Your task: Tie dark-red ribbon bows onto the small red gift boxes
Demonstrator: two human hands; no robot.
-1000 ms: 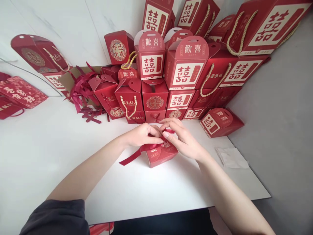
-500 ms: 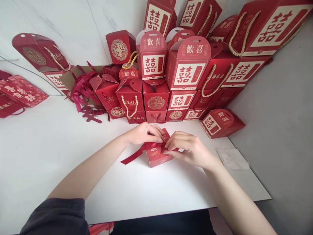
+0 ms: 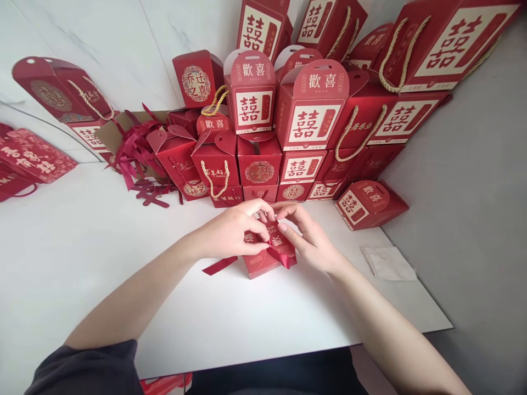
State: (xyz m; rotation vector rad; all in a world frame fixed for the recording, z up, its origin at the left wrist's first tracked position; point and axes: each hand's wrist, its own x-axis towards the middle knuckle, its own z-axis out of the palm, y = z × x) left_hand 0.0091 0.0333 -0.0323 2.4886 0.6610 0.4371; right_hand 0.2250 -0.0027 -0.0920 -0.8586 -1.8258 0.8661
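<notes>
A small red box point(image 3: 263, 267) lies on the white table in front of me, with a dark red ribbon point(image 3: 284, 258) across its top. One ribbon tail trails left onto the table. My left hand point(image 3: 242, 227) is over the box's left side, thumb and fingers pinched together on the ribbon near the middle. At the right edge of the box is my right hand point(image 3: 307, 233), its thumb and fingers apart beside the box's top flap, holding nothing that I can see. The fingertips of both hands come close together at the box's far side.
Stacked red gift boxes point(image 3: 310, 129) stand along the wall behind. Loose ribbons point(image 3: 138, 145) spill from a cardboard box at back left. A single red box point(image 3: 370, 206) and a folded white cloth point(image 3: 389, 263) lie at the right. Red bags point(image 3: 37, 156) are at far left.
My right hand has let go of the ribbon and opened beside the box. My left hand has shifted over the box's left part. The ribbon's right end now hangs over the front.
</notes>
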